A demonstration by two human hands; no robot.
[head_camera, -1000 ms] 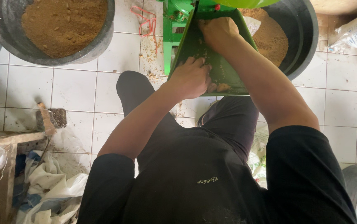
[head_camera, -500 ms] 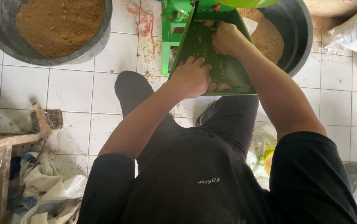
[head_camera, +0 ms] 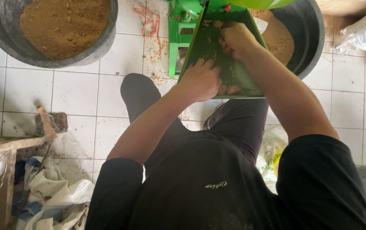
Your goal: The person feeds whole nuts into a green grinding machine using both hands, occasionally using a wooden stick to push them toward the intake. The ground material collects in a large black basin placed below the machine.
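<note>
— Closed grip on the right hand [head_camera: 236, 39]: its fingers are bunched around small brown lumps near the upper end of the green tray [head_camera: 200, 55], top centre of the frame.

— And the left hand [head_camera: 202, 80]?

— Lower on the same tray. It lies palm down with fingers loosely curled against the tray floor; whether it pinches anything, I cannot tell. Two brown lumps [head_camera: 229, 90] sit just to its right, touching the tray's lower lip.

— So which hand is nearer those lumps?

— The left, clearly. They lie just beside its knuckles, towards the bottom edge; the right hand is further up the slope.

— How does the tray run?

— Its long axis goes from the lower lip, above the person's lap, up and away to the green machine [head_camera: 183, 25] at the top. Raised side walls bound it left and right, so movement is free along the slope and hemmed across it.

— What stands around it?

— A dark tub [head_camera: 306, 38] with brown meal lies behind the tray, upper right, partly hidden by the right forearm. Another tub of brown meal [head_camera: 63, 25] is at upper left, well apart. White floor tiles [head_camera: 85, 93] lie between, with crumbs scattered near the machine's base.

— Anything lower left?

— A wooden frame [head_camera: 8, 147] and crumpled cloth and plastic, far from both hands.
</note>
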